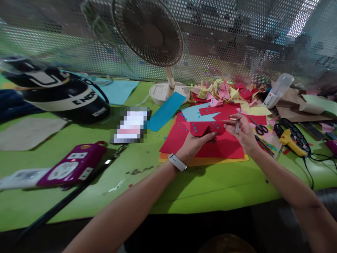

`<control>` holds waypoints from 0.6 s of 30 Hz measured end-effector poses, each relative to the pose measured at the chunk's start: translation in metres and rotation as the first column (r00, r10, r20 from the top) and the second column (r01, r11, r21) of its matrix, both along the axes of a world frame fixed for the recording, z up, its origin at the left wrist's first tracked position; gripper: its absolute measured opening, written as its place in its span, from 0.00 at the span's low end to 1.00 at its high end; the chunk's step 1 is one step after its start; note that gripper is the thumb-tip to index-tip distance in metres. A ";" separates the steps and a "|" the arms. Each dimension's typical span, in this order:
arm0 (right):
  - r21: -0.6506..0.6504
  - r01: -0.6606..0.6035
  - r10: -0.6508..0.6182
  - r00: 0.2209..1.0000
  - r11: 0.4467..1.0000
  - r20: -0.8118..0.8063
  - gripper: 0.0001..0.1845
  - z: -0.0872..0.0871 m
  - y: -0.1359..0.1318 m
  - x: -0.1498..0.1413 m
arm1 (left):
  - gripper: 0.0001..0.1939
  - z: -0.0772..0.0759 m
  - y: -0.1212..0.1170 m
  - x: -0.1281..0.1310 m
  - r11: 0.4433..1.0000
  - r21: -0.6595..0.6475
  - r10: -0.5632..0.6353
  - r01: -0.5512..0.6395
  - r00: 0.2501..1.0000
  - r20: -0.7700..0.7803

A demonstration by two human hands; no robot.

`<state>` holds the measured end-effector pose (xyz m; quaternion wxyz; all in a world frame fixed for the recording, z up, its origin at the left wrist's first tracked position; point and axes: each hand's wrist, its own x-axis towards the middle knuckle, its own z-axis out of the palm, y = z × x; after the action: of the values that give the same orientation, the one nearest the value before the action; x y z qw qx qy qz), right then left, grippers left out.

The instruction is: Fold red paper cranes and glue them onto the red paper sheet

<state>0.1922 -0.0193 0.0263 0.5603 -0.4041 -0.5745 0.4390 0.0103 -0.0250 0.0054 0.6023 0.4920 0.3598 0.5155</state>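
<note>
My left hand [191, 147], with a pale watch strap at the wrist, pinches a red paper piece [198, 128] marked with small blue squares. In my right hand [244, 135] is a slim metal pair of tweezers [237, 125], held upright just right of that piece. Both hands are over a large red sheet [173, 144] lying on yellow-orange paper [205, 162]. Behind them, a light blue paper [190, 113] and a red strip [206, 111] lie on the sheet. Tiny blue bits are scattered to the left of the piece.
A fan [171, 89] stands behind a blue strip [168, 110]. Folded paper pieces [223, 89] are heaped at the back. Scissors [260, 129] and a yellow glue gun [292, 142] lie right. Left are a phone [131, 124], a purple power strip [79, 163] and a black bottle [63, 98].
</note>
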 end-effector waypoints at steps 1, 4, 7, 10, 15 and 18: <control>-0.030 -0.006 0.006 1.000 1.000 0.006 0.26 -0.001 -0.001 -0.001 | 0.16 0.001 -0.001 0.000 1.000 0.005 -0.004 0.004 1.000 -0.011; -0.082 -0.007 0.009 1.000 0.997 0.017 0.26 -0.002 -0.005 -0.004 | 0.17 0.003 -0.002 0.000 1.000 0.003 -0.010 0.010 0.999 -0.033; -0.107 -0.020 0.022 1.000 0.994 0.017 0.27 -0.003 -0.007 -0.005 | 0.19 0.004 -0.003 0.000 1.000 0.005 -0.024 0.024 0.998 -0.055; -0.117 -0.021 0.024 0.999 0.993 0.023 0.28 -0.004 -0.007 -0.005 | 0.19 0.005 -0.004 0.000 0.999 0.032 -0.035 0.038 0.997 -0.072; -0.109 -0.015 0.020 0.999 0.994 0.041 0.28 -0.006 -0.006 -0.004 | 0.17 0.002 -0.002 -0.001 0.997 0.067 -0.042 0.048 0.996 -0.080; -0.118 -0.005 0.011 0.999 0.993 0.051 0.29 -0.007 -0.006 -0.004 | 0.17 0.000 -0.002 -0.002 0.996 0.073 -0.043 0.050 0.994 -0.096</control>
<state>0.1881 -0.0251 0.0192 0.5189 -0.4454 -0.5635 0.4636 0.0088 -0.0270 0.0055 0.5774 0.5465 0.3565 0.4908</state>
